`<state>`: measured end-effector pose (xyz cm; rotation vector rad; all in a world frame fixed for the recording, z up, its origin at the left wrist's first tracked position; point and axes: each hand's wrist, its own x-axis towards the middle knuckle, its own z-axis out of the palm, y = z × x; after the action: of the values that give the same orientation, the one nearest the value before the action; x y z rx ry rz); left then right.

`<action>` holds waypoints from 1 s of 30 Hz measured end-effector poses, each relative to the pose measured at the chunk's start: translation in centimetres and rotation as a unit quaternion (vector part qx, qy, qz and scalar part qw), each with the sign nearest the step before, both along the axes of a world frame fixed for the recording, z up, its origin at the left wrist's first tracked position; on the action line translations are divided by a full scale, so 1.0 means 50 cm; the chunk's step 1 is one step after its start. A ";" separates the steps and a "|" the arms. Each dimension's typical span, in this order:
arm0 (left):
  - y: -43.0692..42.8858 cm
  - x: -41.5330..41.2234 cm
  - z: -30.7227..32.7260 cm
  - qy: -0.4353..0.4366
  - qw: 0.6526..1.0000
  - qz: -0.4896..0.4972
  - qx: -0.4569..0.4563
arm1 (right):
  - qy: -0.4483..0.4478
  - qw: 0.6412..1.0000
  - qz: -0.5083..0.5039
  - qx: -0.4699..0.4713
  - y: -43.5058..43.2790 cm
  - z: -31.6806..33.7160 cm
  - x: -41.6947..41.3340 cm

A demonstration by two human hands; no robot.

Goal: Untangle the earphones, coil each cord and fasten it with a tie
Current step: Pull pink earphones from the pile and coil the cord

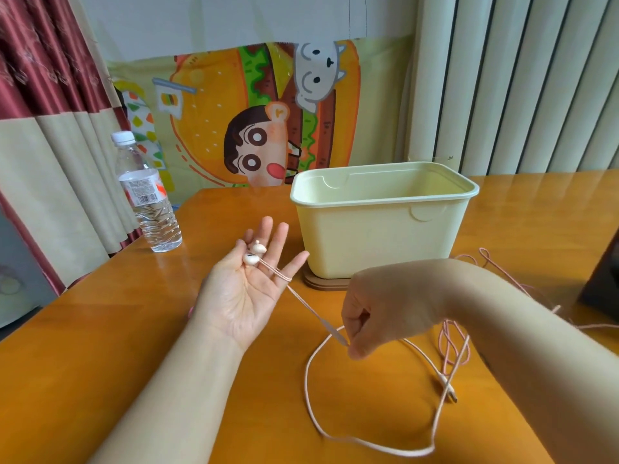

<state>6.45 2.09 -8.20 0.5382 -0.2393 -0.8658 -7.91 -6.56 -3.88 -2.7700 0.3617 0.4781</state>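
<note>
Orange table (pixel 100 329), edge well left of fingers, left hand (pixel 241 293) released under earbuds (pixel 254 254), right hand (pixel 378 313) pinching cord (pixel 315 313), bin (pixel 378 236) beyond.

Left of the one pale yellow bin (pixel 382 236) are two earbuds (pixel 254 253) and one water bottle (pixel 147 195); nearer than it, one pale cord (pixel 306 390) and one pinker cord (pixel 447 339) (partly behind an arm).

A clear plastic water bottle (pixel 147 195) with a white cap is seen upright near the far left edge of the glossy orange wooden surface (pixel 268 396). A pale yellow open tub (pixel 378 236) is set on a brown wooden base (pixel 326 283). Behind, a cartoon burger cloth (pixel 217 112) is hung beside a maroon-and-beige curtain (pixel 40 78). A dark object (pixel 603 289) is cut off at the right edge.
</note>
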 end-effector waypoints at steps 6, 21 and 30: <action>-0.006 -0.010 -0.019 -0.251 0.961 -0.032 0.115 | -0.158 0.987 -0.010 -0.006 -0.018 0.043 -0.024; 0.008 -0.066 -0.016 -0.333 0.911 -0.230 0.082 | -0.402 0.895 -0.087 0.173 -0.069 0.018 -0.003; -0.004 -0.015 -0.018 -0.200 0.969 -0.148 0.017 | -0.357 0.903 -0.084 0.224 -0.051 -0.056 0.041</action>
<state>5.72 1.88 -9.09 0.7197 -0.6871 -1.0467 -5.85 -9.10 -6.67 -2.2285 0.2583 -0.4495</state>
